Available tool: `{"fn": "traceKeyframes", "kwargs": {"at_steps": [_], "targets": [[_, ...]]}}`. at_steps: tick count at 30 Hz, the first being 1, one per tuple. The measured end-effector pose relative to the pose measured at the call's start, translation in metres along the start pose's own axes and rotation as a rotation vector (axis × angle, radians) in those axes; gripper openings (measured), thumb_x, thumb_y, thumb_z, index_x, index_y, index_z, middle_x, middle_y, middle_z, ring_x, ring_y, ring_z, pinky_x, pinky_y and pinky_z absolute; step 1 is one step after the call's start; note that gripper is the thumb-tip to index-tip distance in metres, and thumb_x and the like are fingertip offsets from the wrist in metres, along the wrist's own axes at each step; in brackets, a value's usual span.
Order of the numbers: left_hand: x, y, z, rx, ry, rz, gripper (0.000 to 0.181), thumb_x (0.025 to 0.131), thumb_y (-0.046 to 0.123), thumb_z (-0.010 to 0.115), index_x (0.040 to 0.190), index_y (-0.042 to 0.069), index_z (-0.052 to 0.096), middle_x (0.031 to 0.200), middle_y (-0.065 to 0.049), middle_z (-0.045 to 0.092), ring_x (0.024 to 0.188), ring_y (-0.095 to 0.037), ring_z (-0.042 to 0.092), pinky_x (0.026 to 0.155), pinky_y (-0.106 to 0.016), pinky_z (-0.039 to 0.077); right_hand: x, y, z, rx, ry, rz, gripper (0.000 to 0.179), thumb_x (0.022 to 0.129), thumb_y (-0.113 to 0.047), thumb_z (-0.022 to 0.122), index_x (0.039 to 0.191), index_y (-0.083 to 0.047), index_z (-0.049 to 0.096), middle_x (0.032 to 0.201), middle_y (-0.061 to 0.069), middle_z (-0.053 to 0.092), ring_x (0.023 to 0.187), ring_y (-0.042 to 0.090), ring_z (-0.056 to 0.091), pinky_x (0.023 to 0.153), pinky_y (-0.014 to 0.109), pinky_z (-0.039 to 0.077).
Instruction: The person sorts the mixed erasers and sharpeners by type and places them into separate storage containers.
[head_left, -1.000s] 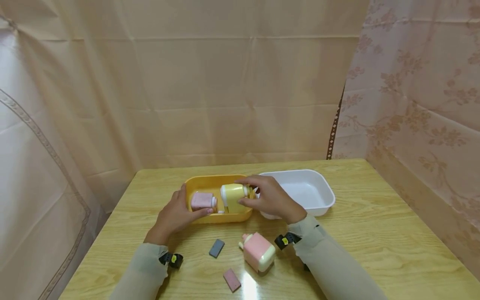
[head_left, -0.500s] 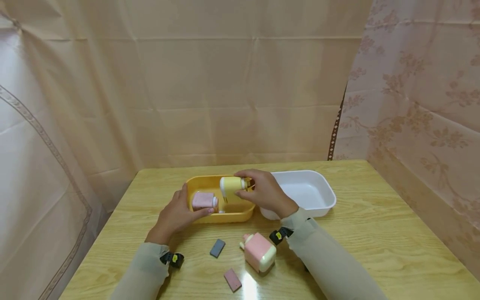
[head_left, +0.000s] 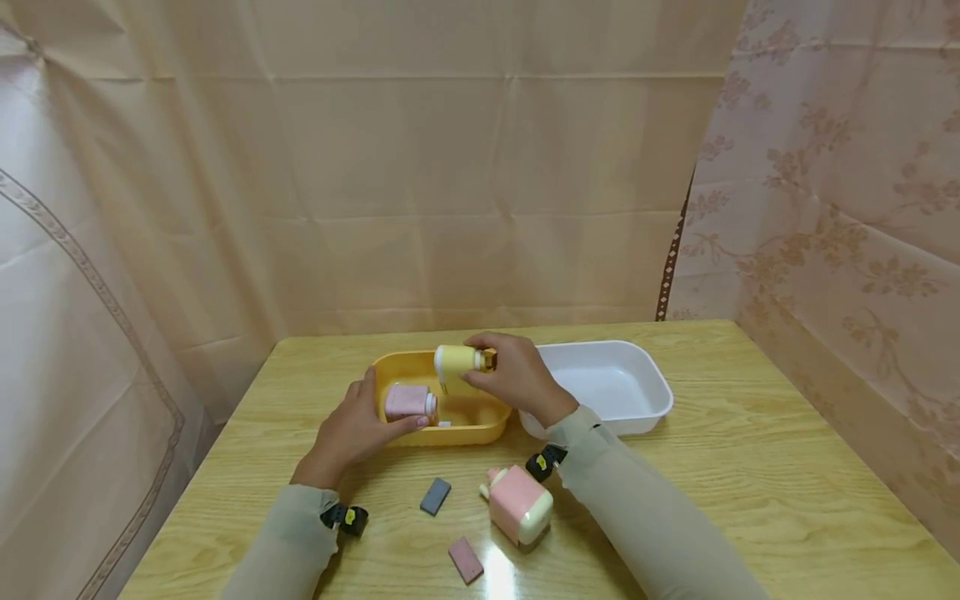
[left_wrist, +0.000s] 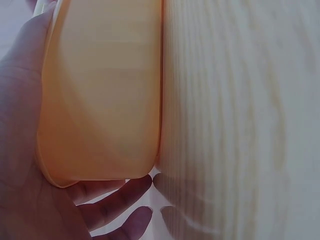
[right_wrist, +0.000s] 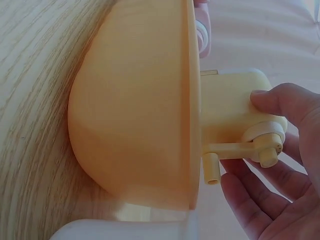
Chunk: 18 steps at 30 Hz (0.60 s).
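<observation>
My right hand (head_left: 519, 377) holds a yellow crank pencil sharpener (head_left: 456, 360) on its side above the orange-yellow basin (head_left: 468, 435). In the right wrist view the sharpener's crank (right_wrist: 235, 150) sticks out toward the basin rim, with the thumb on the body and fingers behind it. My left hand (head_left: 351, 429) grips the basin's left end, thumb along the front rim, fingers round the corner (left_wrist: 110, 205). Inside the basin lies a pink sharpener-like item (head_left: 407, 401), partly hidden by the rim and thumb. A small white piece (head_left: 444, 423) shows beside it.
A white basin (head_left: 637, 421) stands to the right, against or very near the orange-yellow one. Nearer me on the table lie a pink and cream pencil sharpener (head_left: 517, 504), a grey eraser-like block (head_left: 435, 497) and a pinkish one (head_left: 466, 560). Curtains hang behind the table.
My right hand has lifted the yellow pencil sharpener up and slightly left, away from the basin floor. The left hand stays on the basin; the other items have not moved.
</observation>
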<state>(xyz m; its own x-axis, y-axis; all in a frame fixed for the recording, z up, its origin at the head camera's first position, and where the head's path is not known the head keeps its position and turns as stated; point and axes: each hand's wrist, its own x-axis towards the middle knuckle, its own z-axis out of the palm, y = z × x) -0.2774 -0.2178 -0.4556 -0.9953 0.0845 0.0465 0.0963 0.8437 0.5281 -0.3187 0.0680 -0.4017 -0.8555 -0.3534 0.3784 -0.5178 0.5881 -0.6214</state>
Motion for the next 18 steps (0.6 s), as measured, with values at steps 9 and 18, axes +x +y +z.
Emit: {"fn": "traceKeyframes", "kwargs": {"at_steps": [9, 18], "targets": [[-0.001, 0.002, 0.000, -0.013, -0.006, -0.009, 0.129, 0.067, 0.090, 0.069, 0.165, 0.027, 0.012, 0.148, -0.014, 0.044, 0.120, -0.035, 0.058, 0.097, -0.063, 0.050, 0.008, -0.001, 0.007, -0.017, 0.004, 0.022, 0.042, 0.084, -0.029, 0.087, 0.122, -0.017, 0.073, 0.112, -0.001, 0.075, 0.084, 0.012, 0.069, 0.073, 0.028, 0.059], [-0.002, 0.002, -0.001, -0.007, -0.008, -0.014, 0.135, 0.066, 0.094, 0.065, 0.167, 0.026, 0.006, 0.150, -0.015, 0.043, 0.122, -0.035, 0.058, 0.097, -0.063, 0.050, 0.014, -0.004, 0.013, -0.060, -0.019, 0.052, 0.042, 0.082, -0.030, 0.088, 0.118, -0.013, 0.074, 0.110, 0.003, 0.076, 0.086, 0.015, 0.068, 0.075, 0.029, 0.058]]}}
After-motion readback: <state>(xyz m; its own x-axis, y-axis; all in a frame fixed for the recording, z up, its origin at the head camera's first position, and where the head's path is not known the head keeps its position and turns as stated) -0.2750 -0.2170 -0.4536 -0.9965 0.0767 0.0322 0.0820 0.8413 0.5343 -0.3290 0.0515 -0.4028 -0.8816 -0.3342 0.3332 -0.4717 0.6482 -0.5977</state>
